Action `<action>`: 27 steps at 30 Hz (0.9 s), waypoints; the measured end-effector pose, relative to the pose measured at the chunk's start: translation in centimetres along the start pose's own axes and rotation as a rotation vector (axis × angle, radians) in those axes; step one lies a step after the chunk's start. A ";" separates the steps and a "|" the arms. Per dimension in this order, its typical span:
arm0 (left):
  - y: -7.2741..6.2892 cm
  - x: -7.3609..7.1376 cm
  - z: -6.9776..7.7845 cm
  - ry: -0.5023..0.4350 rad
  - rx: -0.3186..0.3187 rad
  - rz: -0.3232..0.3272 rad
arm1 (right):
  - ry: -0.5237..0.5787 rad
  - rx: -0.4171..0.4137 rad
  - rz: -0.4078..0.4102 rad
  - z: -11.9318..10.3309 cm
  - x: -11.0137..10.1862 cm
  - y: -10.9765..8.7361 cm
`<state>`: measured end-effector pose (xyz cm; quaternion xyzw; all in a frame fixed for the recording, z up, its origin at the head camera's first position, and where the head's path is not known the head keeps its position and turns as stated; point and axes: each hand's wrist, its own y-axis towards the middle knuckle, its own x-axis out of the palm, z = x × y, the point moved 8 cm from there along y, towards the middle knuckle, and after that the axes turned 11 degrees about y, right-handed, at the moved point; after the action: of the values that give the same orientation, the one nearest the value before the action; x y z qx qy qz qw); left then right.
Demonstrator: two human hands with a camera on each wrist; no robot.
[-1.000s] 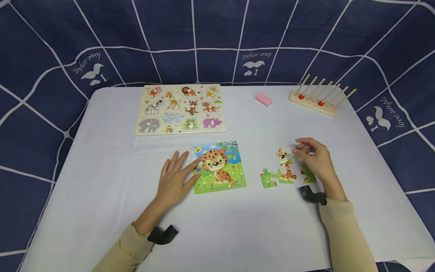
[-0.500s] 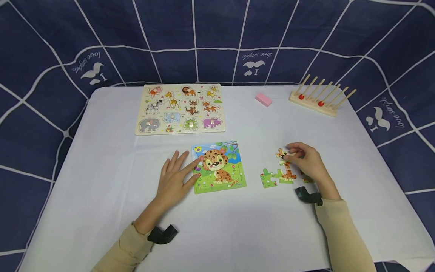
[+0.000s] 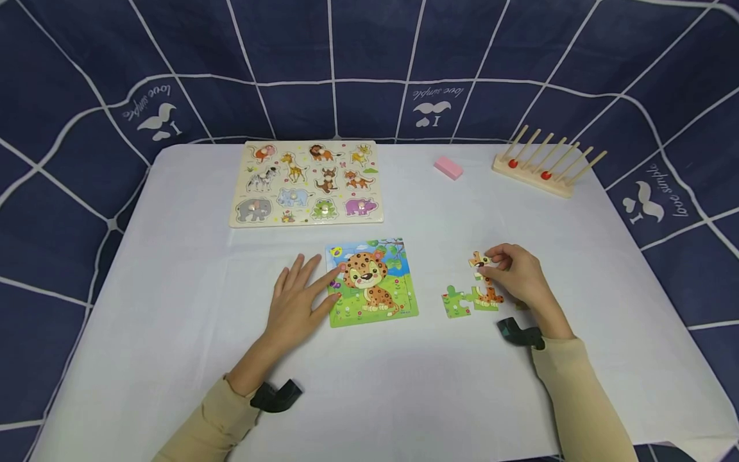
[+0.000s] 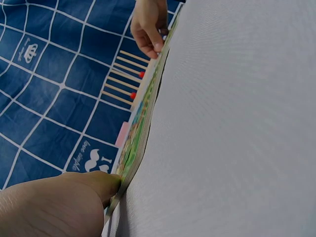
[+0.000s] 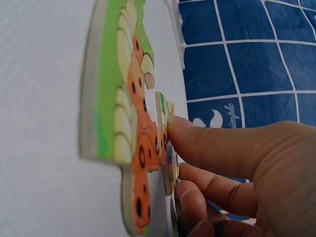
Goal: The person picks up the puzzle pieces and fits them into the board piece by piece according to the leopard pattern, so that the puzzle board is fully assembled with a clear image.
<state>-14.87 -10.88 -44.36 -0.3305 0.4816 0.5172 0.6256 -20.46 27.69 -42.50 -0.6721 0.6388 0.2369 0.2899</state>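
A jigsaw puzzle [image 3: 375,292] with a cartoon leopard lies at the middle of the table. My left hand [image 3: 296,305] has fingers spread, with the index finger and thumb resting on its left edge. To the right, my right hand [image 3: 519,276] pinches a puzzle piece [image 5: 164,143] with part of a spotted animal's face; fingers partly cover it. Just nearer me lie a spotted-body piece [image 3: 489,299] and a green grass piece [image 3: 456,304]. The right wrist view shows the body piece [image 5: 139,148] large, beside the thumb. Another piece [image 3: 521,305] is mostly hidden under my right hand.
A knobbed wooden animal puzzle board [image 3: 306,186] lies at the back left. A pink block [image 3: 448,168] is at the back middle. At the back right stands a wooden peg rack [image 3: 534,176] with two red beads. Dark blue checked cloth [image 3: 369,51] hangs behind the table.
My right hand has moved left and slightly nearer from the pieces on the right, to the face piece, which it now pinches. The left hand stays on the leopard puzzle.
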 end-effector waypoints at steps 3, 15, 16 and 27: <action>0.0 -0.1 0.0 -0.002 -0.005 -0.008 | -0.013 0.004 -0.006 0.0 0.0 0.1; -0.1 0.0 -0.1 0.002 -0.007 -0.014 | -0.043 -0.003 -0.004 -0.4 -0.1 0.0; -0.1 0.0 -0.1 0.003 -0.005 -0.010 | -0.046 0.001 -0.003 -0.4 -0.1 0.1; -0.1 0.0 -0.1 -0.005 0.000 0.002 | 0.021 0.022 -0.002 -0.4 -0.4 -0.1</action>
<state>-14.76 -10.97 -44.41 -0.3285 0.4804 0.5188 0.6262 -20.46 27.74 -41.92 -0.6719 0.6437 0.2226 0.2909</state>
